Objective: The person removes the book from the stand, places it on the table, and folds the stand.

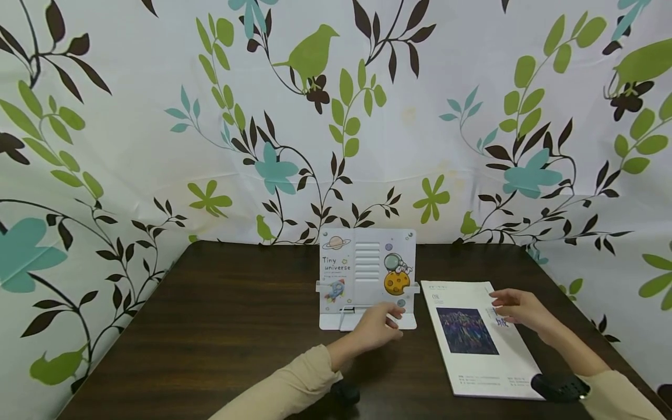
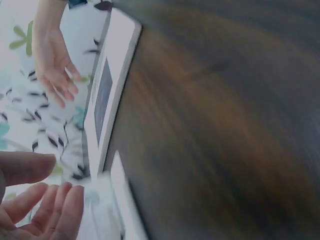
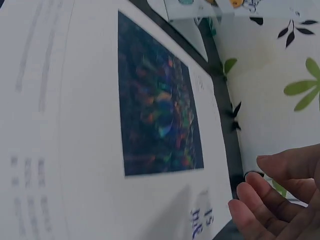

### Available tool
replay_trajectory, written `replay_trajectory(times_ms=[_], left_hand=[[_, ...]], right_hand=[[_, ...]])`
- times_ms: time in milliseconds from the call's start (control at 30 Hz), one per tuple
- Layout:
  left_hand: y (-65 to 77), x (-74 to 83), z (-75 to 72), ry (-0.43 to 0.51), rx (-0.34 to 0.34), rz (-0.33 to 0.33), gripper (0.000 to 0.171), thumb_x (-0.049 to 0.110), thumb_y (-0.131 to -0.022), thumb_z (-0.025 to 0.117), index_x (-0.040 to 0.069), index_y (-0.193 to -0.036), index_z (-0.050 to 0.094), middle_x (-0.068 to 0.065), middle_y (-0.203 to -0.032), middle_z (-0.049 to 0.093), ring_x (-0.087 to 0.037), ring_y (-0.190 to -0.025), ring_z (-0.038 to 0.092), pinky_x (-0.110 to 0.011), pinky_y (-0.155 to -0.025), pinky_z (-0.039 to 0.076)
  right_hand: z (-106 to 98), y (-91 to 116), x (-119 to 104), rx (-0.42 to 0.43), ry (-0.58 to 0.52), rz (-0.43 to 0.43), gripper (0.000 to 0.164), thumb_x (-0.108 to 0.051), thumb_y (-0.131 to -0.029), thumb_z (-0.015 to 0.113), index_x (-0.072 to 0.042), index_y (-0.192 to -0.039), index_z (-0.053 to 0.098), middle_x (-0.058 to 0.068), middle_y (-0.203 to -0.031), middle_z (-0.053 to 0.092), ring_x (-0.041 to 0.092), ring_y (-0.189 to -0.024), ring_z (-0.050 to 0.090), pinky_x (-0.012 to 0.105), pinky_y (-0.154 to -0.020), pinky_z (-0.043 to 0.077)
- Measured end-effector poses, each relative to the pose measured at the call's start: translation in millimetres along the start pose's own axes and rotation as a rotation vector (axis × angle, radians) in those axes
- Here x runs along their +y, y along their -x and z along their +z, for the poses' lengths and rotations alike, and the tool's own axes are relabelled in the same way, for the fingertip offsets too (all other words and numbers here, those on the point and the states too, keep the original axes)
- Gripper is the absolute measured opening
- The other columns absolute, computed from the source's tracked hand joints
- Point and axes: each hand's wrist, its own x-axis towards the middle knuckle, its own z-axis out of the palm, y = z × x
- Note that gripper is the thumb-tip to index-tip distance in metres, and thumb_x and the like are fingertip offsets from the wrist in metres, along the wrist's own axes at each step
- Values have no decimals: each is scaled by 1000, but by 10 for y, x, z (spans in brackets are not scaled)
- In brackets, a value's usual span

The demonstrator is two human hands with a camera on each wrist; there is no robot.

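Observation:
A white book stand [image 1: 336, 297] printed with a planet, a rocket and an astronaut stands upright at the back middle of the table. My left hand [image 1: 375, 326] is in front of its lower ledge, fingers relaxed and holding nothing; the left wrist view shows a gap between its thumb and fingers [image 2: 70, 212]. To the right of the stand lies a closed white book [image 1: 493, 370] with a dark picture on its cover. Over the book's upper right part hovers my right hand [image 1: 525, 312], its fingers loosely bent with nothing between them. In the right wrist view that hand [image 3: 280, 200] appears beside the book's edge.
The dark wooden table [image 1: 226, 326] ends at the back against a white curtain [image 1: 399, 140] with leaf and bird prints. A black wrist strap [image 1: 559, 386] sits on the right wrist, overlapping the book's lower corner in the head view.

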Motion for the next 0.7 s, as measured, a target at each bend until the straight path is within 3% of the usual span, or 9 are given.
replay_trajectory(times_ms=[100, 367, 500, 700], left_hand=[[76, -61, -244, -6, 68, 36, 36, -8, -71, 66, -8, -106, 58, -19, -96, 60, -24, -77, 63, -17, -60, 47], [198, -189, -858, -106, 322, 49, 30, -9, -72, 64, -6, -102, 61, -17, -93, 62, -24, -75, 62, -24, -63, 50], [230, -237, -1065, -108, 441, 25, 27, -8, -73, 63, -4, -99, 62, -16, -92, 62, -22, -75, 61, -28, -64, 50], [243, -378, -1254, -156, 538, 2, 30, -9, -70, 65, -3, -99, 62, -13, -91, 61, -22, -76, 60, -31, -67, 50]], right_hand=[[47, -37, -88, -5, 14, -18, 50, -24, -82, 65, 3, -121, 49, 18, -106, 58, 16, -83, 58, 27, -57, 50], [198, 90, -809, -39, -44, -120, 44, -11, -87, 58, 11, -122, 45, 28, -109, 54, 31, -92, 58, 39, -74, 52], [279, 50, -1013, -70, -73, -164, 44, -11, -88, 56, 12, -123, 44, 28, -110, 54, 34, -95, 58, 41, -76, 52], [371, -48, -1211, -88, -112, -206, 42, -11, -88, 57, 10, -123, 46, 28, -110, 54, 30, -95, 58, 43, -77, 51]])
